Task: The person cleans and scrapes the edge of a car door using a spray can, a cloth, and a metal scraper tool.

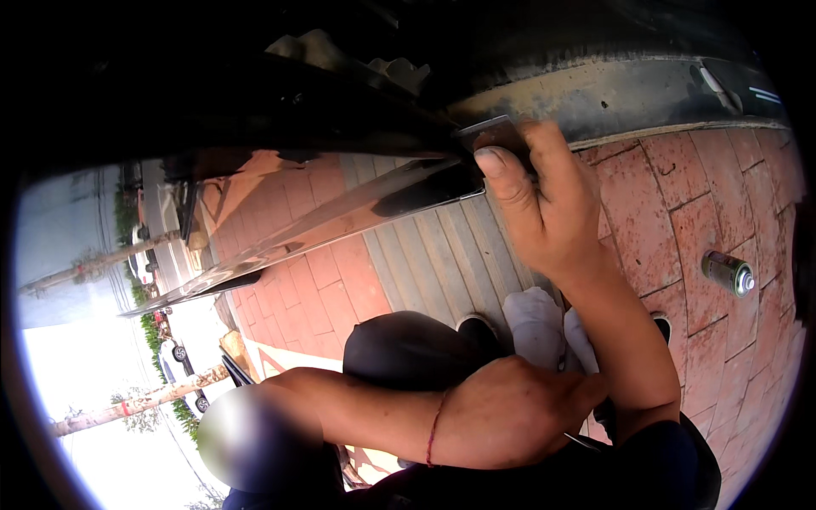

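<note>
My right hand (552, 191) is raised to the lower edge of a dark vehicle body, its thumb and fingers closed on a thin dark rectangular plate (501, 136). The plate sits against or very close to the end of a glossy dark panel (357, 208); I cannot tell if they touch. To its right runs a dull, scuffed grey-green sill (595, 98). Lower down, near my right forearm, my left hand (518, 408) is curled closed, a red string round its wrist. A thin shiny edge (586, 441) shows beneath its fingers; the rest is hidden.
A spray can (728, 273) lies on the red paving (663, 212) to the right. Bunched white cloth (535, 319) is between my arms, by a dark shoe (478, 330). Grey ribbed paving (433, 263) runs under the panel. Parked cars (177, 365) stand far left.
</note>
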### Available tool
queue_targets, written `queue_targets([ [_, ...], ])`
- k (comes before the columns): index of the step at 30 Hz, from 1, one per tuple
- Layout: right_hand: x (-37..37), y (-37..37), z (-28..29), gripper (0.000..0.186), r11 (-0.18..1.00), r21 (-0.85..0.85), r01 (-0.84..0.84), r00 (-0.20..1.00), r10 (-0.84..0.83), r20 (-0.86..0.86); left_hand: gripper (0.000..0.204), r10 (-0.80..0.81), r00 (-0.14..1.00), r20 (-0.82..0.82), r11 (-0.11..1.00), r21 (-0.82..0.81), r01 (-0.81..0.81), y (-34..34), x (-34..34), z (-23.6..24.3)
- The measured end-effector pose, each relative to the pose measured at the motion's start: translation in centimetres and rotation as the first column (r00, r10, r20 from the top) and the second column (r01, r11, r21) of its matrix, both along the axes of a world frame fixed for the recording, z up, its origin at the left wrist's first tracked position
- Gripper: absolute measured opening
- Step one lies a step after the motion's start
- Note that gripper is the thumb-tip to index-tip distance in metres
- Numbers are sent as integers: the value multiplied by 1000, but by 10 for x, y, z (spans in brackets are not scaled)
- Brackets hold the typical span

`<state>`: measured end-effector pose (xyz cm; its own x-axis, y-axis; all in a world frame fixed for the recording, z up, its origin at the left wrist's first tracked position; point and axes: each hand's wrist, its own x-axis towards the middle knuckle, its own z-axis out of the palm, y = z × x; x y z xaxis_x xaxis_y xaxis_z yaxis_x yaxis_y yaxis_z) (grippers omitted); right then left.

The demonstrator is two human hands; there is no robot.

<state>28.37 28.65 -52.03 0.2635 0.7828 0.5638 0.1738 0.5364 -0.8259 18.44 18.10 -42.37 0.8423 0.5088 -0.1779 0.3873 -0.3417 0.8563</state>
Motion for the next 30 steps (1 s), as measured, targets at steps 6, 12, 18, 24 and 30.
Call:
queue_targets([
  [6,4,0,13,23,999,-8,-40,999,40,-4,24,-23,1000,15,1000,-11,23,-1,0,1],
  [12,2,-1,15,23,999,-15,-33,999,33,-13,24,-21,1000,13,1000,15,21,-1,0,-2],
  [18,2,-3,19,24,997,-47,-56,998,54,-31,22,-36,998,-47,999,21,37,0,1,2],
  [24,1,-6,24,24,993,-100,-67,997,63,-48,20,-11,1000,-2,999,50,11,-4,-1,0],
  [30,2,-4,35,23,998,-19,-53,998,52,-23,30,-68,998,-7,998,8,68,-7,-3,3],
])
